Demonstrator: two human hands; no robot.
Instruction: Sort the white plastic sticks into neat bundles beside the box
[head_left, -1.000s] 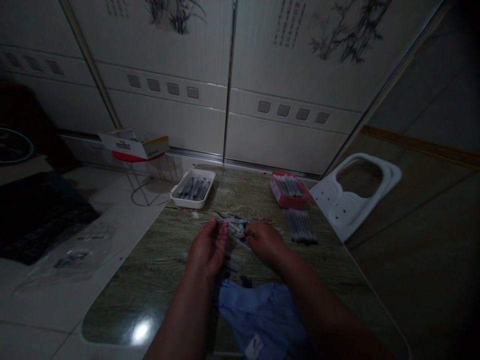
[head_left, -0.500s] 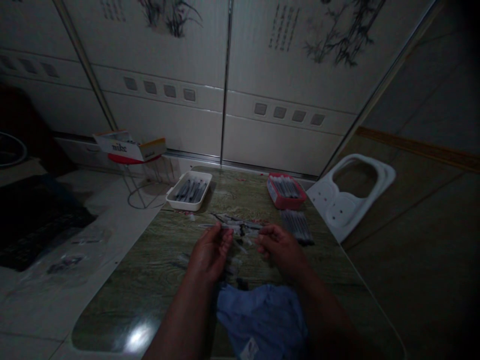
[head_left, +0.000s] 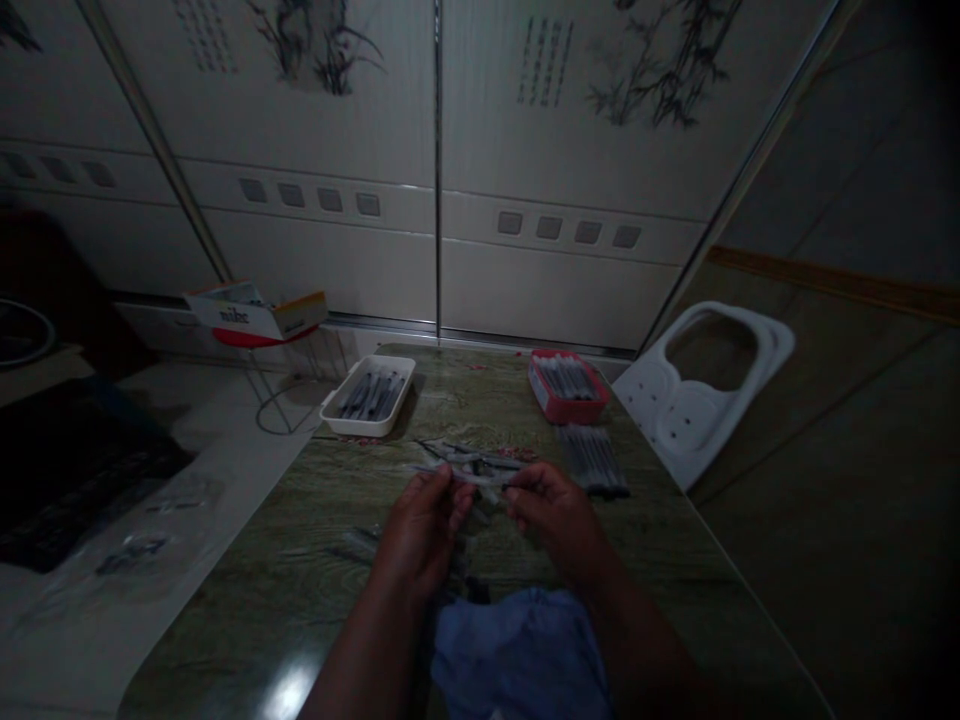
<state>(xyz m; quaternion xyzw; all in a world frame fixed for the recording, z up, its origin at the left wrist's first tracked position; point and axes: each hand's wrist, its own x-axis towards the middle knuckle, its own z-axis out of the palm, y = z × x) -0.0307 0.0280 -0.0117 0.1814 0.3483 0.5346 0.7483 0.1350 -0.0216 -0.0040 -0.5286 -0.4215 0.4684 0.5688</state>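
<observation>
A thin, clear-barrelled pen [head_left: 480, 479] is stretched between my two hands above the table. My left hand [head_left: 424, 525] pinches its left part with thumb and fingers. At the dark right end, the fingertips of my right hand [head_left: 553, 512] are closed on it. Just beyond the hands lies a loose pile of pens and small clear and dark pieces [head_left: 469, 455]; dim light blurs their details. More clear pieces [head_left: 360, 543] lie left of my left wrist. A row of pens with dark ends [head_left: 592, 460] rests to the right of my right hand.
A white tray [head_left: 409, 385] of pens stands at the back left of the wooden table [head_left: 285, 560], a red box [head_left: 574, 411] of pens at the back right. Blue cloth [head_left: 517, 650] lies between my forearms. A white plastic chair [head_left: 679, 415] adjoins the right edge.
The view has shifted slightly, so the table sits a little lower. Both hands stay closed on the pen, and its angle has tilted a little, the right end now lower.
</observation>
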